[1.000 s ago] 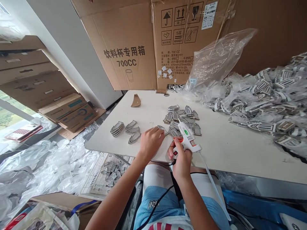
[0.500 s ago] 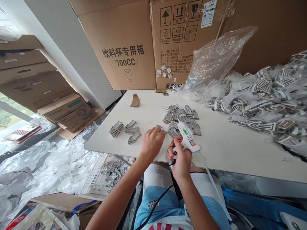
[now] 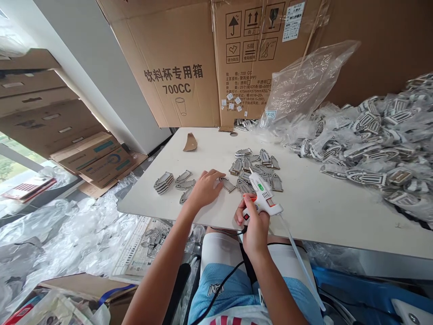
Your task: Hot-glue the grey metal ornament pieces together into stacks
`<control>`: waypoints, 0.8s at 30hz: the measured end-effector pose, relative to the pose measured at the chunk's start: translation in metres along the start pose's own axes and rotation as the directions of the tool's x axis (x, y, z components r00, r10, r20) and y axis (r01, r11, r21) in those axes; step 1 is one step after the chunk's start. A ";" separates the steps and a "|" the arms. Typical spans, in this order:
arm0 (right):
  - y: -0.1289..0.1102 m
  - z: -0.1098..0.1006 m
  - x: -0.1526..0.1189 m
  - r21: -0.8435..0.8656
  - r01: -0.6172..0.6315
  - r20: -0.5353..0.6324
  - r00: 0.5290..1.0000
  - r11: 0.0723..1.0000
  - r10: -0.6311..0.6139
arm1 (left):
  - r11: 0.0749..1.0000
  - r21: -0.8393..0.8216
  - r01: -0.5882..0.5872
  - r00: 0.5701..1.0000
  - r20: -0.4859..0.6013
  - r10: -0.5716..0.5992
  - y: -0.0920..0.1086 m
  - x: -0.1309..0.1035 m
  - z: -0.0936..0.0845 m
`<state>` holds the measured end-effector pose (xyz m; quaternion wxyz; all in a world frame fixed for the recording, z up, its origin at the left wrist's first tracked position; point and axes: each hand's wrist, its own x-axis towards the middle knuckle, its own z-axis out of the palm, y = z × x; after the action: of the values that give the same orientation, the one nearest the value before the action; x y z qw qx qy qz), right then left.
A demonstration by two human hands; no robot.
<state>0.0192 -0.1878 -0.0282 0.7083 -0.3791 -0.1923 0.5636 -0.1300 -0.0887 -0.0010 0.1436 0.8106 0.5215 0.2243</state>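
1. Head view: nearest us, the translucent glue stick [image 3: 299, 256], probably bendy, extends past the tabletop's [image 3: 331, 212] near edge.
2. At that edge, the right hand [image 3: 256, 223] is wrapped around the handle of the glue gun [image 3: 264, 192]. We judge the gun light and rigid, its nozzle possibly hot; hold by the handle only.
3. Inward, the left hand [image 3: 205, 187] is half open, palm down. We see nothing held, and cannot tell whether its fingertips touch the grey frame [image 3: 229, 185] beside them.
4. We judge this frame stiff and light; grip its side rims.
5. Beyond, the gun partly hides the frame cluster [image 3: 242, 166].
6. Toward the far right corner, plastic wrapping obscures the heaped pieces [image 3: 367, 178].
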 end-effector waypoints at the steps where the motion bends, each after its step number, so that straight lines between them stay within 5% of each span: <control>1: -0.002 0.001 -0.001 -0.007 -0.003 0.007 1.000 1.000 0.003 | 1.000 -0.008 -0.007 1.000 0.016 0.008 -0.003 0.001 0.001; 18: 0.003 -0.002 -0.001 -0.053 0.022 0.039 0.999 0.998 -0.020 | 0.960 -0.266 0.085 0.993 0.097 -0.062 0.000 -0.021 0.004; 24: 0.004 -0.004 -0.001 -0.075 -0.029 0.109 0.993 0.997 0.037 | 0.735 -0.640 0.226 0.966 0.052 -0.252 0.013 -0.035 -0.003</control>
<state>0.0192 -0.1900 -0.0336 0.6728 -0.3760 -0.2454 0.5879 -0.1343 -0.1258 0.0002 0.4287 0.6345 0.5160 0.3838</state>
